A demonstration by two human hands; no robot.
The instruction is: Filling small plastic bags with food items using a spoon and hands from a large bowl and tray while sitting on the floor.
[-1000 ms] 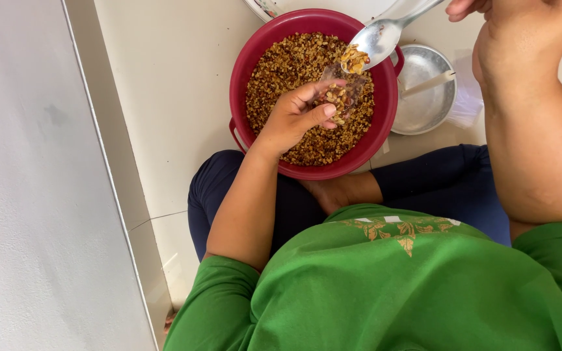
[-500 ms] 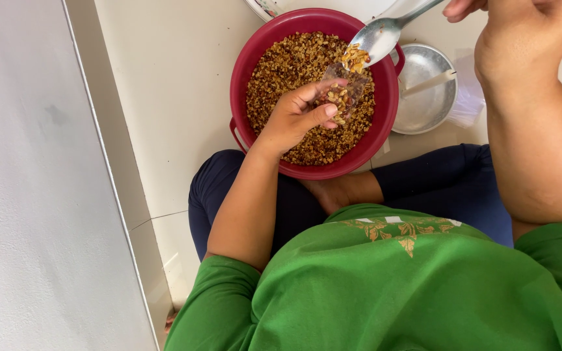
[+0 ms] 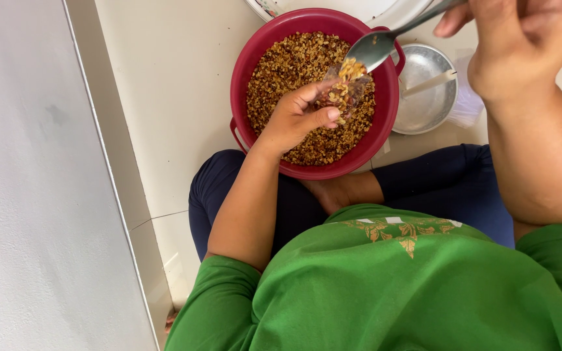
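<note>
The left hand (image 3: 297, 117) hangs over the middle of the red bowl (image 3: 245, 71), forearm running up from the green sleeve at the lower left, wrist bent slightly, thumb and fingers curled together around the mouth of a small clear bag (image 3: 343, 94) that it pinches closed-handed just above the grain mix (image 3: 287, 62). The right hand (image 3: 515, 39) is raised beyond the bowl's right rim, near the top right corner, with the forearm dropping steeply toward the body; its fingers are wrapped shut around the handle of a metal spoon (image 3: 375, 47). The spoon slants down and left across the bowl's far right rim, its scoop tipped right at the mouth of the bag, with pale kernels spilling from it onto the bag's opening. The grain mix, brown and tan, fills the bowl nearly to the rim. Just right of the bowl sits a round metal dish (image 3: 424, 101) with a pale stick-like handle lying across it; what that handle belongs to is hard to make out. Above the bowl a white plate (image 3: 365, 10) is cut off by the top edge. The right hand's fingertips and the spoon's handle end also run out of view, and the bag's lower part is hard to tell from the grains behind it.
</note>
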